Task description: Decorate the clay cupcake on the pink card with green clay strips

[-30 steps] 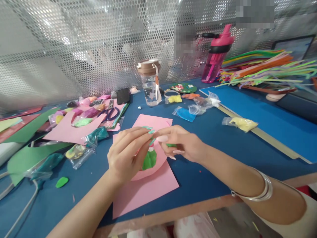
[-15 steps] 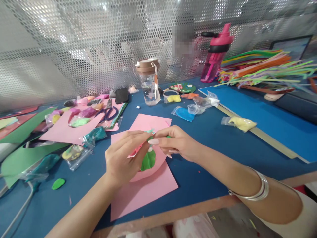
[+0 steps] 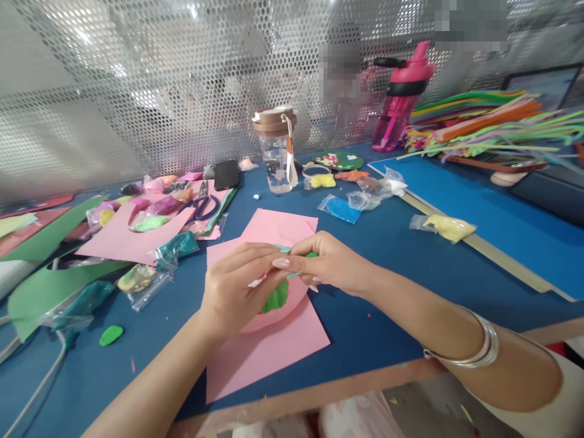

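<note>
My left hand (image 3: 235, 286) and my right hand (image 3: 331, 264) meet at the fingertips above pink paper. Both are closed in a pinch, and the fingers cover most of what is between them. A bit of green clay (image 3: 312, 255) shows at the curled fingers of my right hand; the pinched part is hidden. Below lies a pink paper sheet (image 3: 269, 371) with a rounded pink piece (image 3: 294, 307) on top. On that rounded piece is a flat green clay shape (image 3: 276, 299), partly covered by my left hand.
A green clay lump (image 3: 111, 335) lies at left near bagged teal clay (image 3: 177, 246) and pliers (image 3: 205, 207). Behind stand a clear cup (image 3: 276, 161) and a pink bottle (image 3: 399, 109). Bagged yellow clay (image 3: 449, 228) and pipe cleaners (image 3: 483, 125) are at right.
My left hand has shifted slightly right and its fingers now lie closer against my right hand, covering more of the green shape. The view has moved a little.
</note>
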`<act>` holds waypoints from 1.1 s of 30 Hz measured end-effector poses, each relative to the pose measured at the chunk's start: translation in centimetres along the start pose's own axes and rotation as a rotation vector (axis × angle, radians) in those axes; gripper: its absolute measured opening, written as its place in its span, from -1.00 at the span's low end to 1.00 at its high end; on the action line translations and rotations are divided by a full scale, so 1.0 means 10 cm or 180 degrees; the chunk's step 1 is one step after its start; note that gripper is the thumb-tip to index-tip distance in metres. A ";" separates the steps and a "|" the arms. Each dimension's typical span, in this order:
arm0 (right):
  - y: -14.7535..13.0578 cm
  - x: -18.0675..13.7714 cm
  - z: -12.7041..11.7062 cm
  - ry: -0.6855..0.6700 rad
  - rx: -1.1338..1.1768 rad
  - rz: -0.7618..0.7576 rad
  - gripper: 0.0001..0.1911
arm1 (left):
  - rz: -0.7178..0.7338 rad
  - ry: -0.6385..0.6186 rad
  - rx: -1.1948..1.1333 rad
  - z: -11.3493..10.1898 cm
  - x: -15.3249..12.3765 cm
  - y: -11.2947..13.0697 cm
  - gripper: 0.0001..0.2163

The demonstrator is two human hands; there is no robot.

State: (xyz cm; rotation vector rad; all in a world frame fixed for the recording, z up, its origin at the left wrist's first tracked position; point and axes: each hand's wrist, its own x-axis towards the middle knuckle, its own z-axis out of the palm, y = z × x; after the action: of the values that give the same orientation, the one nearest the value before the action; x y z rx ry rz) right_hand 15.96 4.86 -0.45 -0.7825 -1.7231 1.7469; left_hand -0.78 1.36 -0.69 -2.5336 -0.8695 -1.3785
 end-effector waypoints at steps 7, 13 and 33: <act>-0.02 0.03 -0.06 0.0607 0.0414 -0.0181 -0.80 | -0.0038 0.0182 0.0658 -0.10 0.02 0.01 -0.91; -0.03 0.09 -0.25 0.1616 0.1393 -0.0261 -0.83 | -0.0835 0.0383 0.1124 -0.18 -0.05 -0.14 -0.84; -0.08 0.03 -0.23 0.1646 0.1459 -0.0308 -0.57 | -0.0151 -0.0207 0.0789 -0.12 -0.03 -0.10 -0.87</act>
State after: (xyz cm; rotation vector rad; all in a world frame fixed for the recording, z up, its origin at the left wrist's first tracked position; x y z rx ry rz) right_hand 17.46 6.64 0.33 -0.8290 -0.9594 1.6033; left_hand -2.30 1.67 -0.40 -2.3942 -1.0469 -1.1263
